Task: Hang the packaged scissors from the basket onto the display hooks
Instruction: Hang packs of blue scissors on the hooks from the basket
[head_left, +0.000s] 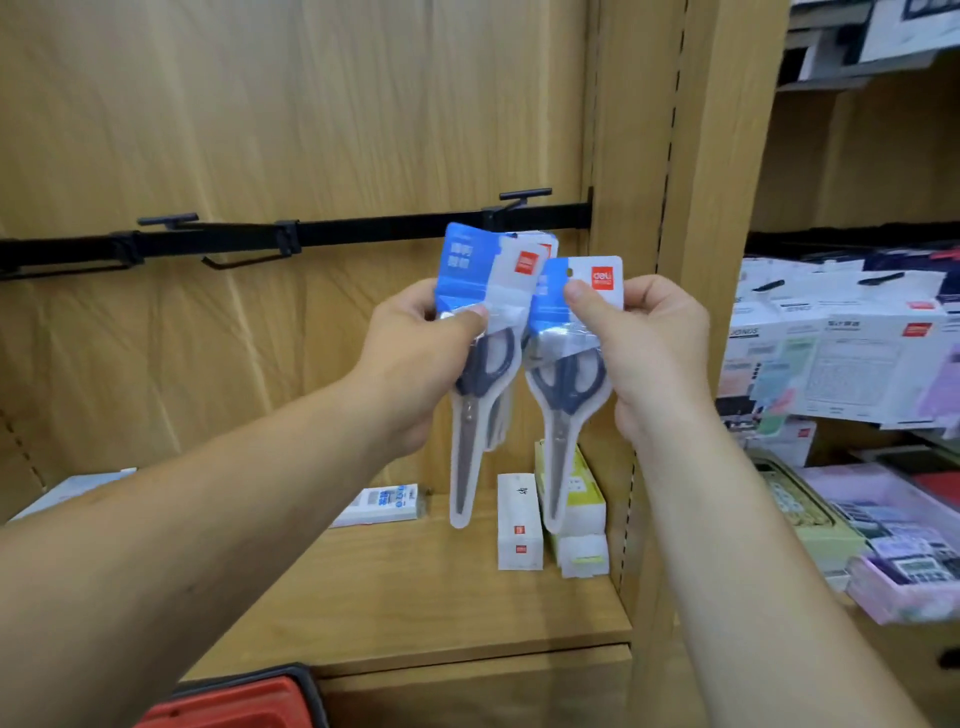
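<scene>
my right hand (660, 358) pinches one scissors pack (569, 387) by its card; my left hand (415, 364) grips a small stack of packs (470, 270), both held just below the black rail (363, 234). the hooks (524, 195) in view stand bare, so every pack, i judge, awaits hanging; the red basket (244, 699) sits below.

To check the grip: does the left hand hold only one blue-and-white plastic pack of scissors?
No, the left hand grips a stack of several blue-and-white plastic scissors packs, their cards offset behind the front one.
</scene>
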